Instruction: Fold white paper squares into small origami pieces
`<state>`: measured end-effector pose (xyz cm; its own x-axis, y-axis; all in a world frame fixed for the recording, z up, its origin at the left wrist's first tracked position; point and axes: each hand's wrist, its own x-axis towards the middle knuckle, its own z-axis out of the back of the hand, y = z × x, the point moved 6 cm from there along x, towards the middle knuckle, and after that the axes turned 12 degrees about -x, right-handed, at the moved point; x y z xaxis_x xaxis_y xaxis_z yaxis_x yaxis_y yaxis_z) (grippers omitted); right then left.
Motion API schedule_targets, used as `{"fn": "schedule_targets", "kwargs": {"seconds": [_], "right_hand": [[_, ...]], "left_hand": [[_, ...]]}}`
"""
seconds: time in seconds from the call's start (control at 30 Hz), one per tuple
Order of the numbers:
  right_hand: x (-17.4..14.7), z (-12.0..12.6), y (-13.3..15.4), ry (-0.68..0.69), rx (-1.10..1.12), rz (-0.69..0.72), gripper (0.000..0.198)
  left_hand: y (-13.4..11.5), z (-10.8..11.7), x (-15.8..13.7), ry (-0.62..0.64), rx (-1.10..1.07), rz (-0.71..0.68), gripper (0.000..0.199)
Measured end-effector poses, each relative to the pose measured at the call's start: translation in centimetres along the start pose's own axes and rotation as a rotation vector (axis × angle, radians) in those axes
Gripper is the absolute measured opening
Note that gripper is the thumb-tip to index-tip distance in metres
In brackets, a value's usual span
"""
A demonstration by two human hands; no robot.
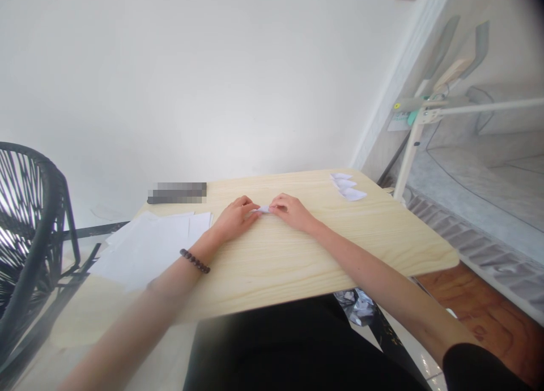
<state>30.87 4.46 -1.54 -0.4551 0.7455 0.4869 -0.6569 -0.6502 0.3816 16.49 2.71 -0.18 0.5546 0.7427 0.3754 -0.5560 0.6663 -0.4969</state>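
Observation:
Between my two hands, just above or on the tabletop, is a small folded piece of white paper [264, 209]. My left hand [238, 216] pinches its left end, fingers closed on it. At the other end, my right hand [292, 211] grips the paper between thumb and fingers. Most of the piece is covered by the fingertips, so its exact shape is unclear. Several folded white paper pieces [352, 194] lie in an overlapping row at the table's far right. Left of my left hand, loose white paper sheets [148, 246] are spread out, partly under my forearm.
The light wooden table [272, 277] stands against a white wall. A dark blurred-out box [177, 194] sits at its back left corner. A black woven chair [29, 226] is to the left. On the right are a white metal frame [410, 158] and a grey sofa [488, 153].

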Motion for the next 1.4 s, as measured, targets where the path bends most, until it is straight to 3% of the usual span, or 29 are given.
{"fn": "schedule_targets", "kwargs": {"seconds": [0.17,0.33,0.53,0.73,1.1,1.4], "right_hand": [[0.1,0.5,-0.3,-0.067,0.075,-0.056,0.019],[0.0,0.8,0.8,-0.078,0.098,0.012,0.021],[0.0,1.0,0.6,-0.097,0.215,-0.063,0.024],[-0.2,0.3,0.1,0.059,0.450,-0.131,0.028],[-0.1,0.4,0.3,-0.012,0.565,-0.166,0.026],[-0.2,0.7,0.4,-0.017,0.526,-0.169,0.024]], "left_hand": [[0.6,0.0,-0.2,-0.005,-0.126,0.132,0.037],[1.7,-0.5,0.0,-0.062,-0.536,0.252,0.034],[2.8,-0.3,0.0,-0.206,-0.893,0.330,0.033],[2.8,-0.2,-0.1,-0.228,-0.942,0.376,0.034],[1.6,-0.8,-0.2,-0.192,-1.102,0.421,0.030],[1.9,-0.8,-0.2,-0.213,-1.118,0.397,0.026]]}}
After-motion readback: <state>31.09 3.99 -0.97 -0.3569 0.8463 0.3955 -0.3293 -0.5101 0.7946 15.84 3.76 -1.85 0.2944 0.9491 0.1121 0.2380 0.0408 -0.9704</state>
